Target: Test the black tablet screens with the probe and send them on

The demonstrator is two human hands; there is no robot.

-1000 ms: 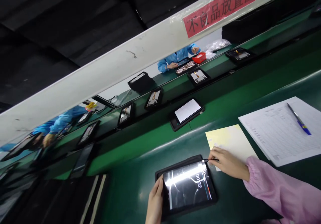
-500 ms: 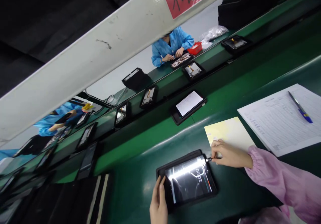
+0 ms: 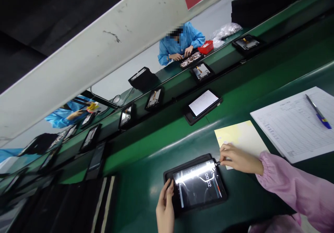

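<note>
A tablet (image 3: 198,186) with a lit screen showing "00:02" lies in a black tray (image 3: 182,167) on the green bench. My left hand (image 3: 165,203) rests on the tray's left edge, its fingers stretched out and touching the border beside the screen. At the far right corner of the tablet, my right hand (image 3: 236,158) pinches a small dark cable plug (image 3: 217,163) against the edge. Whether the plug is fully seated I cannot tell. Beneath the right hand lies a pale yellow sheet (image 3: 242,135).
A form (image 3: 297,125) with a pen (image 3: 318,111) lies at right. Beyond is a device with a white screen (image 3: 203,103) on the green belt. Several opened devices in trays line the ledge. Black trays (image 3: 78,205) stand at left. A person in blue (image 3: 180,45) works opposite.
My right hand has moved the plug closer to the tablet; its bright tip, visible before, no longer shows. The left hand stays at the tray edge. The view has shifted slightly.
</note>
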